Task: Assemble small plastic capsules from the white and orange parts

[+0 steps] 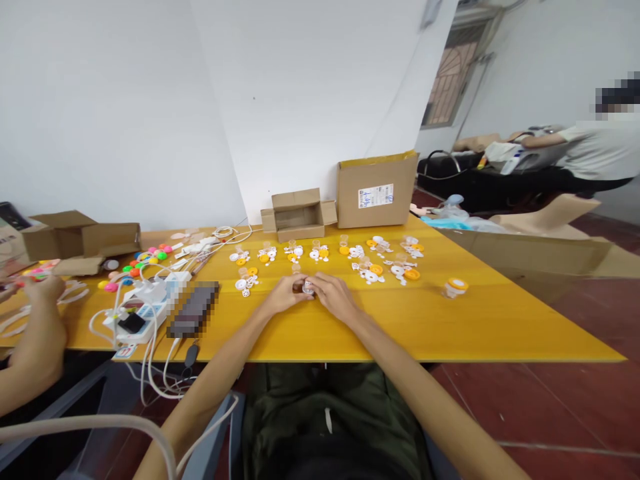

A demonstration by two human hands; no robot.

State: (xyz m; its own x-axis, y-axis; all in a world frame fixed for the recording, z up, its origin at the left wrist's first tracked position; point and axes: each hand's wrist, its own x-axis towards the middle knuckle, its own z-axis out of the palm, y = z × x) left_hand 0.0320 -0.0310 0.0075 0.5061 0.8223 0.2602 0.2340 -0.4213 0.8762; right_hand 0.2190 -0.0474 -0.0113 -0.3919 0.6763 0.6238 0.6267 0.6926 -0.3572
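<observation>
My left hand [285,295] and my right hand [334,297] meet over the middle of the table. Between their fingers is a small white plastic piece with dark holes [308,287]; the fingers hide most of it. Both hands are closed around it. Just beyond them stands a small clear cup [296,268]. Small groups of orange rings, white discs and clear cups lie around, such as an orange ring [412,274] and a white disc [371,275]. To the right sits a clear cup with an orange lid [456,287], apart from the groups.
An open small carton [300,230] and a larger cardboard box [375,193] stand at the back. Left are a power strip [150,313] with tangled white cables, a phone [194,310] and coloured balls [134,272]. Another person's arm [43,327] reaches in at the far left.
</observation>
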